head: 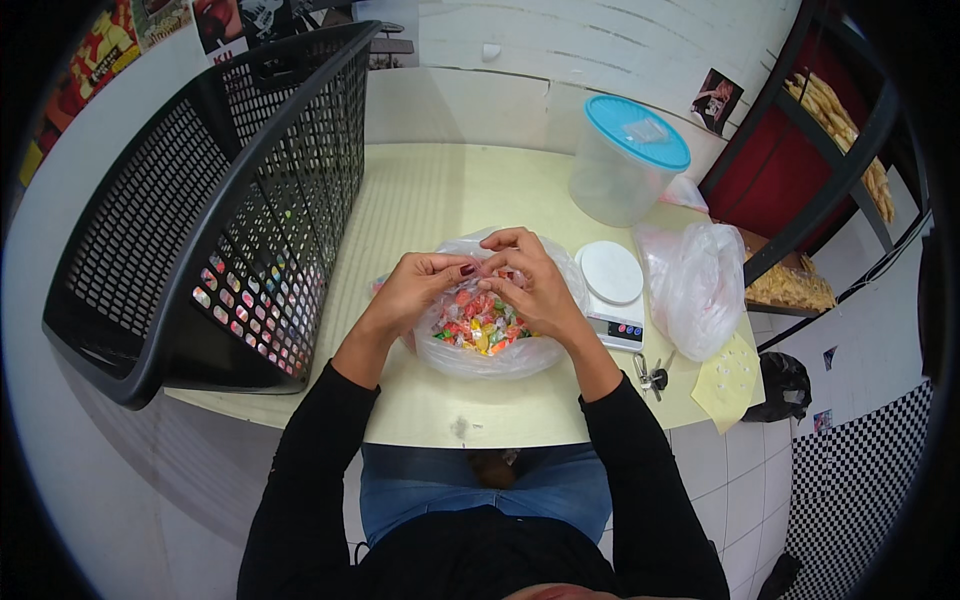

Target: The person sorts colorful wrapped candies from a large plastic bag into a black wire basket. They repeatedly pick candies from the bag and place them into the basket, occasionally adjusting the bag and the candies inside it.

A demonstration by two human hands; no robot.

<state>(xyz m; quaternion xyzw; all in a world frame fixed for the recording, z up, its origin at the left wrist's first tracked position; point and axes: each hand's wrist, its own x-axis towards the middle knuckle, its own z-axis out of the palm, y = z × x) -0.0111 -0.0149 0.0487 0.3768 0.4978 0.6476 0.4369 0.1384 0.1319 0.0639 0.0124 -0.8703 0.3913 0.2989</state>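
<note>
Over an open plastic bag [495,367] of wrapped candies [484,319], my two hands meet with a thin piece of clear plastic [478,271] between their fingertips. My left hand [420,289] pinches it between thumb and index finger. From the other side my right hand [536,289] holds it with the thumb and a bent finger, another finger raised above. The plastic's full shape is hidden by my fingers. The candies are red, yellow, green and orange in clear wrappers.
A black plastic basket [255,202] holding colourful packets stands left on the pale table [420,187]. To the right are a white digital scale [613,289], a blue-lidded tub [626,169], a translucent plastic bag [697,289], keys [652,377] and a yellow cloth [726,379]. A shelf rack [817,202] stands beyond.
</note>
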